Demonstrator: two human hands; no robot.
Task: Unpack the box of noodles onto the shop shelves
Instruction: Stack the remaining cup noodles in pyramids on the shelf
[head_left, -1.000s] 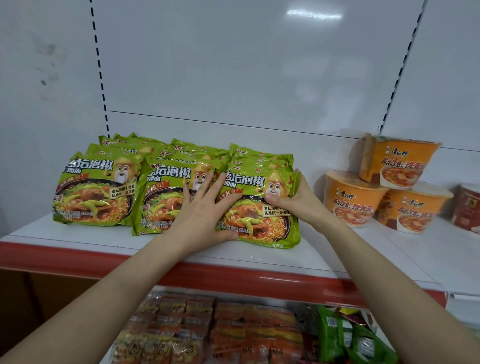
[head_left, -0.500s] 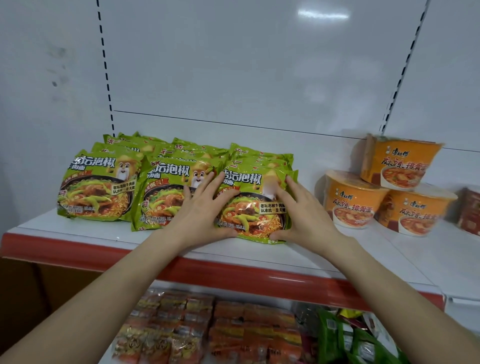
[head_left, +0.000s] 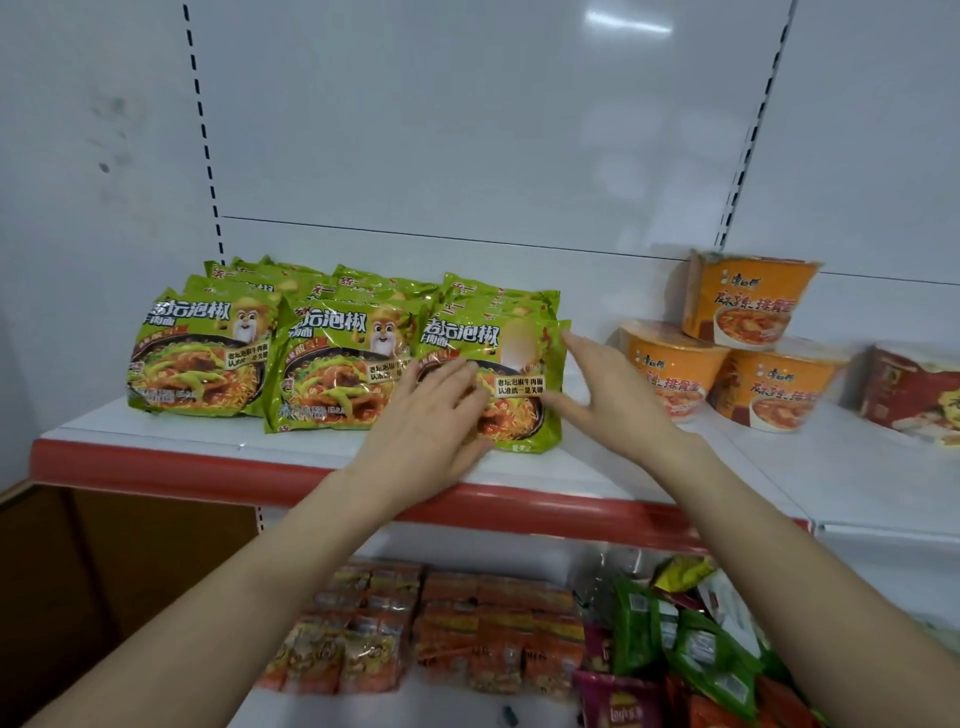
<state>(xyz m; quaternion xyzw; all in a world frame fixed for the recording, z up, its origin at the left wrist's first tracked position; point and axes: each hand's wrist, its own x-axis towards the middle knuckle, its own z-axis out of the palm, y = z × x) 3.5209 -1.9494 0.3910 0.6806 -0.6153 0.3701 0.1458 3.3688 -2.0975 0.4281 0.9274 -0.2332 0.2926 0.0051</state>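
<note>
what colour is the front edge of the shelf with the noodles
Red, a strip along the shelf front edge, in the head view.

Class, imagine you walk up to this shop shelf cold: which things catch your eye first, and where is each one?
Three rows of green noodle packets fill the left of the white shelf, with the left hand flat on the rightmost front packet and the right hand open beside it. To the right, three orange noodle bowls are stacked in a pyramid.

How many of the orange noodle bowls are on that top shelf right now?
3 orange paper noodle bowls, right of the green noodle packets: one front left, one front right, one stacked on top of both, tilted forward. More may be hidden behind them.
</note>
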